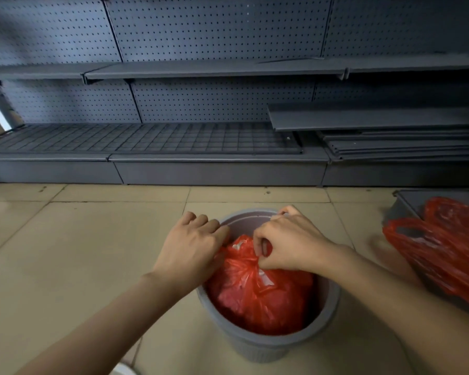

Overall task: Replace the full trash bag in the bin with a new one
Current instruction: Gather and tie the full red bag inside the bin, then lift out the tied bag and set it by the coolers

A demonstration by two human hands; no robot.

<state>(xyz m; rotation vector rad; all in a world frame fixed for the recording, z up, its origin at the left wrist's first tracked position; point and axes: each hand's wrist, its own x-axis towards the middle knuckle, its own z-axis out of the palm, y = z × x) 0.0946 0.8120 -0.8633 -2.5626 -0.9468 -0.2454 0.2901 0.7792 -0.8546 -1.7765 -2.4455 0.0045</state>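
Your right hand point(287, 247) pinches the full red bag point(257, 293) still inside the gray bin point(255, 347), left hand point(192, 244) fingers curled at its edge; spare bags point(444, 255) wait nearby, unused.

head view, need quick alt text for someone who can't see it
Two bare hands reach into a grey bin on a tiled floor: the right hand pinches the gathered top of the full red trash bag, the left hand at the bag's left edge. Spare red bags lie to the right.
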